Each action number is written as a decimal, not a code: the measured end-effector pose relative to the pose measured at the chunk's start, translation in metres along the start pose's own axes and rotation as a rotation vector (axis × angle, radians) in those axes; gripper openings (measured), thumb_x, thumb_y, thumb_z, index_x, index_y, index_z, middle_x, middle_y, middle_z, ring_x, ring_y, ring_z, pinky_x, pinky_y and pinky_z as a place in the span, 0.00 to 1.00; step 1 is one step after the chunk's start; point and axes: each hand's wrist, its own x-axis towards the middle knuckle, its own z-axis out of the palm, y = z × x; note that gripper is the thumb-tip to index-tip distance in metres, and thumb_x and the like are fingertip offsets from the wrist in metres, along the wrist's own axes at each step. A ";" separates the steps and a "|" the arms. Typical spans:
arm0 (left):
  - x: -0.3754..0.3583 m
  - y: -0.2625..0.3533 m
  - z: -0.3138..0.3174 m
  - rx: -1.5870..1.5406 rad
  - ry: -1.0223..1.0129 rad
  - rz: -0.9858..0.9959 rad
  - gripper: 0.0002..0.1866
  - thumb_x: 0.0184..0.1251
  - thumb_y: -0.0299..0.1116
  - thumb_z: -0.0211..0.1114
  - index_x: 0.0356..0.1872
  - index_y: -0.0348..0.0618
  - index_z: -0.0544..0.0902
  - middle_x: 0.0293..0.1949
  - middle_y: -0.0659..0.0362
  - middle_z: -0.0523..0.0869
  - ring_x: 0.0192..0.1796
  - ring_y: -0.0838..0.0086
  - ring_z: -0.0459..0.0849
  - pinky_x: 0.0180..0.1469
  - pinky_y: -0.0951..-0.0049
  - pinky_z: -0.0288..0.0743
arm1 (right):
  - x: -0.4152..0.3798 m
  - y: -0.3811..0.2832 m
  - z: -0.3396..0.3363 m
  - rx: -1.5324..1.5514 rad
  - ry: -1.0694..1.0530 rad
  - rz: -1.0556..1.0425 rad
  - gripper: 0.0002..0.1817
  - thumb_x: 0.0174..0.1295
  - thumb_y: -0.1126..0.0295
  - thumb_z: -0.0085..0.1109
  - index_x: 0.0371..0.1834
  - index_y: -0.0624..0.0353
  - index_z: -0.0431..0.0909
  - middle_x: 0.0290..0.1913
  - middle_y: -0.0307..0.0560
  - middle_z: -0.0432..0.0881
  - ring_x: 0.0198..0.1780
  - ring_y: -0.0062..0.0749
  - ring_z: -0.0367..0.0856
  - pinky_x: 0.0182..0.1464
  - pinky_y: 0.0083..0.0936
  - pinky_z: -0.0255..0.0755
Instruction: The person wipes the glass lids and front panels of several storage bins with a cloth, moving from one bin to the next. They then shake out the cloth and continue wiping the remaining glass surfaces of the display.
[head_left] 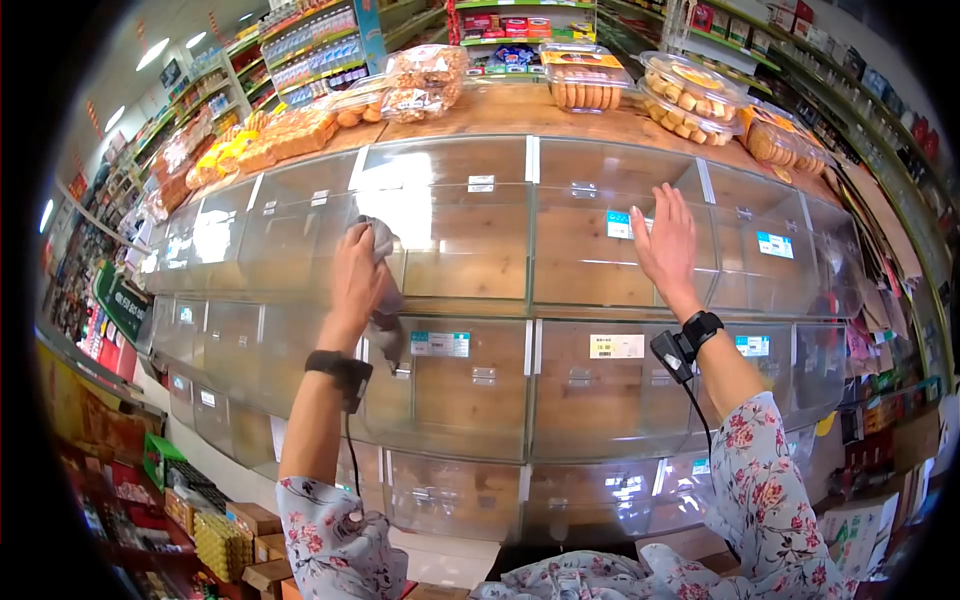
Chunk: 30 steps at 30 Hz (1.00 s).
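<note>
A grey cloth [386, 290] is bunched in my left hand [357, 275], its loose end hanging down in front of the clear display bins. The fingers are wrapped round it at the upper row, left of centre. My right hand [668, 245] is raised with fingers stretched out, over the front of an upper clear bin [620, 270] right of centre. A blue price label [620, 225] shows just left of that hand. Both wrists carry black straps with small devices and cables.
Clear bins stand in rows, with price labels such as a blue one [440, 344] and a pale yellow one [616, 346]. On the wooden top [500, 110] sit packed biscuits [585, 90], round snack tubs [690, 100] and bagged breads [290, 135]. Cardboard sheets [880, 235] lean at the right; cartons [255, 518] lie lower left.
</note>
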 end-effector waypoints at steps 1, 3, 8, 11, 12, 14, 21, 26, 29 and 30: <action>0.005 0.005 0.004 -0.024 -0.002 0.019 0.22 0.49 0.20 0.56 0.50 0.28 0.78 0.58 0.40 0.79 0.61 0.45 0.76 0.65 0.54 0.71 | 0.000 -0.002 -0.001 -0.001 -0.002 -0.001 0.31 0.72 0.51 0.50 0.66 0.68 0.70 0.71 0.61 0.68 0.75 0.52 0.61 0.76 0.45 0.53; 0.019 0.027 0.014 -0.084 -0.016 0.091 0.20 0.50 0.22 0.57 0.48 0.27 0.79 0.60 0.39 0.79 0.62 0.46 0.76 0.65 0.56 0.72 | -0.002 -0.001 -0.001 -0.005 -0.007 0.002 0.31 0.72 0.52 0.50 0.66 0.68 0.70 0.71 0.62 0.68 0.75 0.52 0.61 0.76 0.45 0.53; 0.055 0.083 0.039 -0.105 -0.207 0.130 0.21 0.51 0.24 0.58 0.49 0.28 0.78 0.63 0.39 0.77 0.64 0.47 0.75 0.67 0.57 0.71 | -0.001 -0.001 -0.002 0.010 -0.012 0.006 0.31 0.72 0.52 0.50 0.66 0.68 0.69 0.71 0.62 0.69 0.75 0.52 0.61 0.76 0.46 0.53; 0.041 0.068 0.026 -0.213 -0.175 0.347 0.23 0.49 0.24 0.59 0.51 0.28 0.78 0.62 0.39 0.77 0.64 0.48 0.76 0.66 0.58 0.72 | -0.002 0.001 -0.001 0.029 -0.002 -0.019 0.30 0.72 0.53 0.50 0.66 0.68 0.69 0.71 0.62 0.69 0.75 0.53 0.61 0.75 0.46 0.53; 0.038 0.055 0.027 -0.226 -0.048 0.402 0.22 0.51 0.24 0.59 0.51 0.31 0.78 0.58 0.44 0.80 0.57 0.44 0.79 0.59 0.53 0.75 | -0.001 0.001 -0.001 0.029 0.000 -0.015 0.30 0.72 0.53 0.51 0.66 0.68 0.69 0.70 0.62 0.69 0.75 0.53 0.61 0.75 0.46 0.53; 0.045 0.028 0.029 -0.130 -0.092 0.285 0.21 0.52 0.24 0.60 0.50 0.31 0.78 0.56 0.43 0.81 0.56 0.44 0.79 0.58 0.53 0.75 | -0.002 -0.001 -0.002 0.027 -0.005 -0.007 0.30 0.72 0.53 0.51 0.66 0.68 0.69 0.70 0.62 0.69 0.75 0.53 0.61 0.75 0.46 0.54; 0.129 0.031 0.060 -0.034 -0.270 0.069 0.23 0.51 0.31 0.61 0.49 0.29 0.79 0.61 0.37 0.79 0.61 0.47 0.79 0.64 0.58 0.74 | -0.002 -0.004 -0.005 0.004 -0.021 0.012 0.30 0.71 0.53 0.51 0.66 0.68 0.69 0.71 0.61 0.69 0.75 0.53 0.62 0.76 0.46 0.53; 0.151 0.098 0.110 -0.205 -0.123 0.484 0.23 0.52 0.32 0.62 0.49 0.31 0.80 0.61 0.39 0.80 0.61 0.51 0.80 0.64 0.60 0.74 | -0.001 -0.002 -0.002 -0.004 -0.019 0.006 0.30 0.71 0.53 0.51 0.66 0.68 0.69 0.71 0.61 0.69 0.75 0.52 0.61 0.76 0.46 0.53; 0.148 0.092 0.113 -0.131 -0.072 0.434 0.24 0.52 0.33 0.63 0.51 0.31 0.80 0.61 0.40 0.79 0.62 0.53 0.80 0.64 0.60 0.75 | -0.002 -0.002 -0.004 0.010 -0.036 0.005 0.30 0.71 0.53 0.51 0.66 0.67 0.69 0.71 0.61 0.69 0.75 0.52 0.61 0.76 0.46 0.53; 0.147 0.080 0.102 -0.112 -0.129 0.361 0.24 0.52 0.33 0.63 0.52 0.31 0.80 0.62 0.40 0.79 0.63 0.53 0.80 0.65 0.61 0.75 | 0.000 -0.005 -0.003 0.015 -0.038 -0.004 0.30 0.71 0.53 0.51 0.66 0.67 0.69 0.71 0.60 0.68 0.75 0.52 0.61 0.76 0.46 0.53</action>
